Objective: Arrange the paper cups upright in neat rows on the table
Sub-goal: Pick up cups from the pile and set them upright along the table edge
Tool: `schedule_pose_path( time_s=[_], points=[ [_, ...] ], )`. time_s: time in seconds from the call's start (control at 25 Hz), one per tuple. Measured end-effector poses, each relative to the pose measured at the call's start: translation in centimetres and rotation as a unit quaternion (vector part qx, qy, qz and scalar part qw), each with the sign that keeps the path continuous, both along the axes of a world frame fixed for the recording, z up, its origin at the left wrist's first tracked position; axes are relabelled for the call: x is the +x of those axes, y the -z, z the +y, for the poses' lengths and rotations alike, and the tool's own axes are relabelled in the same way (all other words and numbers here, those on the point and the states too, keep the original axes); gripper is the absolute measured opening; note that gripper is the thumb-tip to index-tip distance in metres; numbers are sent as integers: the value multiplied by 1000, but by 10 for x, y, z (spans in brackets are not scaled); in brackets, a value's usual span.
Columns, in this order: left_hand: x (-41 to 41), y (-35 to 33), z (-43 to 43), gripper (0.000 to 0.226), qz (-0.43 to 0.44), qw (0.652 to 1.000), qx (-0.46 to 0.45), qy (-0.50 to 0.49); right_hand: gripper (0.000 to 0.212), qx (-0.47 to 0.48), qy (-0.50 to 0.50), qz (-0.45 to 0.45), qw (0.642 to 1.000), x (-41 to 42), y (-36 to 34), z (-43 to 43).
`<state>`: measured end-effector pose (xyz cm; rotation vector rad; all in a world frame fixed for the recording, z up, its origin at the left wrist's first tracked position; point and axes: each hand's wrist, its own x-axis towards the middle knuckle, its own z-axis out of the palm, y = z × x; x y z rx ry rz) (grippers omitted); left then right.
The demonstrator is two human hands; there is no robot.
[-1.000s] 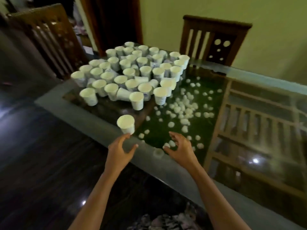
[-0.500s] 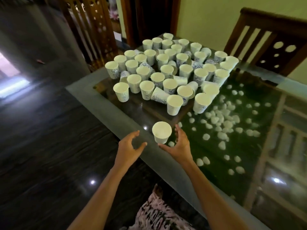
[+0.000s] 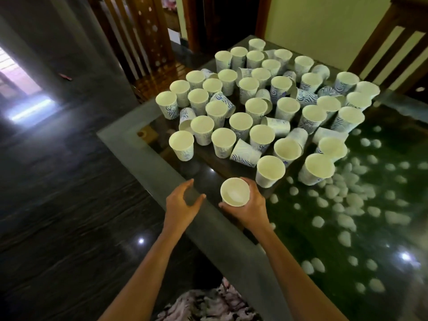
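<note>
**One cup in hand at the counter's near edge**

Both forearms reach forward over the near edge of the counter (image 3: 129, 137). The right hand (image 3: 251, 208) has its fingers (image 3: 253, 185) wrapped round an upright paper cup (image 3: 235, 193), mouth up; whether its base touches the glass cannot be told. The left hand (image 3: 180, 205) is just beside it, fingers loosely curved and grasping nothing. Beyond, toward the far left corner, the other cups (image 3: 254, 107) crowd together, most upright, several on their sides.

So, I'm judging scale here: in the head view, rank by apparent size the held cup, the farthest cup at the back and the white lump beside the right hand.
1. The held cup, in the right hand.
2. The farthest cup; probably the same real size, just farther away.
3. The white lump, clearly smallest.
</note>
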<state>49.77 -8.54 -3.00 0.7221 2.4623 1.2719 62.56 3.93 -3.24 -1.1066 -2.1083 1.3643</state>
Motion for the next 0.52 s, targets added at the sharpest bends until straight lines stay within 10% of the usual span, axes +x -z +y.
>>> schedule_pose_path(
  time_s=[0.52],
  points=[
    [-124,6,26,83,-51,999,11,-10,85,3,63,-34,997,-89,0,-7]
  ],
)
